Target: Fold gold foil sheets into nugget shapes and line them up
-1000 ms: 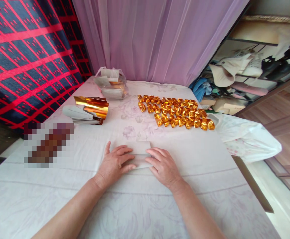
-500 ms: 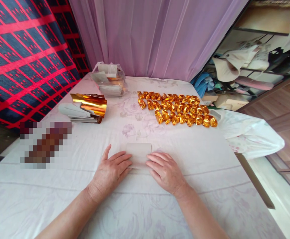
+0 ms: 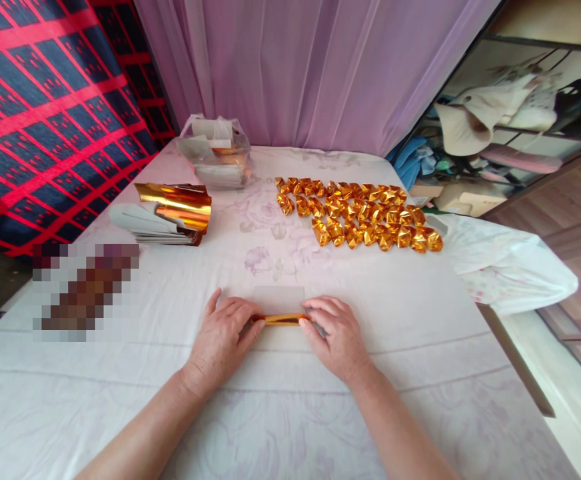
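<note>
A white flowered sheet covers the desk (image 3: 420, 347). Toward its far edge lie rows of folded gold pieces (image 3: 360, 213), and toward the far left corner a stack of gold foil sheets (image 3: 170, 212). Near the front edge, a sheet of paper (image 3: 279, 299) lies with its gold rolled edge (image 3: 280, 319) running left to right. The left hand (image 3: 223, 337) and right hand (image 3: 335, 337) pinch its ends, equally near.

- A table covered with a white flowered cloth (image 3: 280, 413).
- On it: a stack of gold foil sheets (image 3: 168, 215), a plastic bag of sheets (image 3: 215, 153), rows of folded gold pieces (image 3: 360, 213), and one sheet (image 3: 278, 308) near the front edge, its gold fold showing.
</note>
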The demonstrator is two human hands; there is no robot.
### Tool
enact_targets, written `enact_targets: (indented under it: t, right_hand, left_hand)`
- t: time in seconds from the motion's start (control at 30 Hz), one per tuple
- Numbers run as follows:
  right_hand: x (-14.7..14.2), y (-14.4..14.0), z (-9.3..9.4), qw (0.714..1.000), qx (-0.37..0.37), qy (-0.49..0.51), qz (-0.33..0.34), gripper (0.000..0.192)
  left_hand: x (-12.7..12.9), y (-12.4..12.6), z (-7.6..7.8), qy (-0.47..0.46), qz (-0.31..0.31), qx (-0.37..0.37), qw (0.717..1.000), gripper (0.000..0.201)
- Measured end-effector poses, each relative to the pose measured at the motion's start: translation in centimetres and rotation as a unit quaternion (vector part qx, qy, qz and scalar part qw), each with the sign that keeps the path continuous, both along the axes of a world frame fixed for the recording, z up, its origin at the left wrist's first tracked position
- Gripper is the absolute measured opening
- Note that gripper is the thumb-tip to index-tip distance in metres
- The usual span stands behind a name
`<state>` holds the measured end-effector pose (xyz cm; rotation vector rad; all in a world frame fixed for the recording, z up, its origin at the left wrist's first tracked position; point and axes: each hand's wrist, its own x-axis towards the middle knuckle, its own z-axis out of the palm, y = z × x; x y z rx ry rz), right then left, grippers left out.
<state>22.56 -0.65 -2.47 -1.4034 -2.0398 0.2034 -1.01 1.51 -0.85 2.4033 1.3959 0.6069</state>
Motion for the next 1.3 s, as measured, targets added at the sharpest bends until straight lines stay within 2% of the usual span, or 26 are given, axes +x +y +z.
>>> enact_targets:
  t: [0.3, 0.6, 0.73, 0.97, 1.3]
  right_hand:
    - [-0.8, 0.2, -0.2, 0.998, -0.006, 0.024, -0.058, 0.021]
    - [-1.1, 0.3, -0.3, 0.997, -0.008, 0.002, -0.075, 0.019]
    - [-1.1, 0.4, -0.3, 0.997, -0.011, -0.01, -0.08, 0.019]
    - [-1.1, 0.4, -0.2, 0.996, -0.016, -0.018, -0.081, 0.019]
    - [-1.0, 0.4, -0.2, 0.997, -0.016, -0.013, -0.076, 0.02]
  left_hand:
    - [0.2, 0.2, -0.9, -0.002, 0.02, 0.036, 0.999, 0.026]
    - [0.4, -0.4, -0.8, 0.099, -0.015, 0.138, 0.985, 0.035]
    - [1.2, -1.3, -0.6, 0.135, -0.03, 0.17, 0.976, 0.033]
    - [2.4, -3.1, -1.5, 0.146, -0.085, 0.179, 0.969, 0.052]
    - [2.1, -3.6, -2.1, 0.175, -0.107, 0.168, 0.964, 0.065]
